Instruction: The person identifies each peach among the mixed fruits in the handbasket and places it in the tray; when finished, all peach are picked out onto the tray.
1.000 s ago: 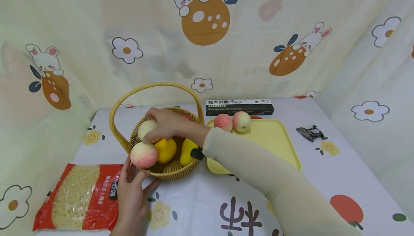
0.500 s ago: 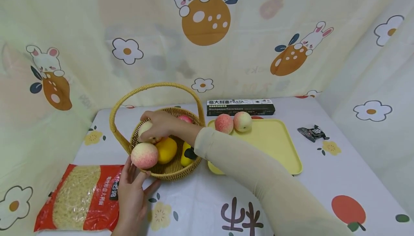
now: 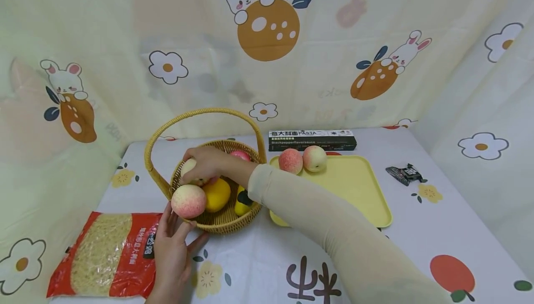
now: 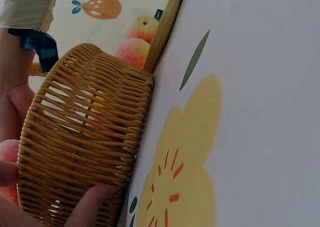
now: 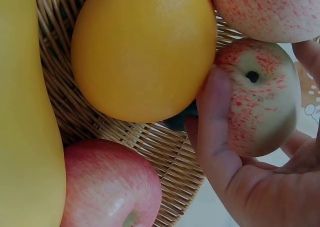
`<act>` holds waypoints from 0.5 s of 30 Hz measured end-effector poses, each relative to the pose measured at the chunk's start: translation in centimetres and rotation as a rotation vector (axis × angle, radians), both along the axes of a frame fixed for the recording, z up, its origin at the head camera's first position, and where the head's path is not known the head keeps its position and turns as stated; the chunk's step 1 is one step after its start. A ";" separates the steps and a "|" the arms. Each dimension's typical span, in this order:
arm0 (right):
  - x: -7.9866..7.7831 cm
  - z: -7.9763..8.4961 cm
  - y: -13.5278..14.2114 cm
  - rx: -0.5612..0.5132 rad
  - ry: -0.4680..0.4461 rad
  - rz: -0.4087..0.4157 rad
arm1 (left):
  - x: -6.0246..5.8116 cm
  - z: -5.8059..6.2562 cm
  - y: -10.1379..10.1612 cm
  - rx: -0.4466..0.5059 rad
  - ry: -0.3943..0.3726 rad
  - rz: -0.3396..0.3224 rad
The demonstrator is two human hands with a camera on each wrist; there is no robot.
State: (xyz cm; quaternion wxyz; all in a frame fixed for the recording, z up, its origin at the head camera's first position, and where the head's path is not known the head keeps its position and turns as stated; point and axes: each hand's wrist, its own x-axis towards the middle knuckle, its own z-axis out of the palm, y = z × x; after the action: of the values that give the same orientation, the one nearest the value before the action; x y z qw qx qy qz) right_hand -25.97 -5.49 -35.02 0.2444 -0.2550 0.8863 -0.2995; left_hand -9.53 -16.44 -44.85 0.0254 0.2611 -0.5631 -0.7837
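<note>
Over the wicker basket [image 3: 227, 224], my right hand [image 3: 208, 162] grips a pale, red-flecked peach [image 5: 260, 102], its fingers curled round the fruit. Another peach [image 3: 189, 200], pink and cream, sits at the basket's front left rim. My left hand [image 3: 173, 253] holds the basket at that corner; the thumb [image 4: 92, 204] lies along the outer wall and a finger reaches the rim by the front peach. Inside the basket are a rounded yellow-orange fruit [image 5: 145, 52], a long yellow fruit [image 5: 25, 112] and a red apple [image 5: 112, 182]. The right hand hides part of its peach in the head view.
To the right lies a yellow tray [image 3: 346, 188] with two peaches [image 3: 314, 159] at its back left corner. Behind it stands a black pasta box [image 3: 312, 141]. A red bag of pasta [image 3: 104, 253] lies at left, a small black packet [image 3: 405, 174] far right. The basket handle [image 3: 208, 110] arches overhead.
My right hand and forearm have shifted slightly left over the peach, uncovering more of the red apple. The left hand stays at the basket.
</note>
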 end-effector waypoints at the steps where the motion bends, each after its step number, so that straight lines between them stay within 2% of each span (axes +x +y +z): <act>1: 0.0 -0.1 0.0 0.000 -0.002 -0.001 | 0.0 0.0 0.0 0.001 0.000 -0.001; 9: 0.0 -0.4 -0.1 -0.060 -0.050 -0.056 | 0.1 -0.2 0.1 0.006 0.021 -0.002; 15: 0.0 -0.6 0.0 -0.061 -0.033 -0.072 | 0.1 -0.3 0.0 0.010 0.023 0.002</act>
State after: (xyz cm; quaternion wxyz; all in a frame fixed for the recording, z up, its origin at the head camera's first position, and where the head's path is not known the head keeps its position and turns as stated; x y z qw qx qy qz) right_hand -26.01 -5.53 -35.58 0.2401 -0.2256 0.8812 -0.3391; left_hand -9.41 -16.42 -45.15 0.0312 0.2527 -0.5584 -0.7895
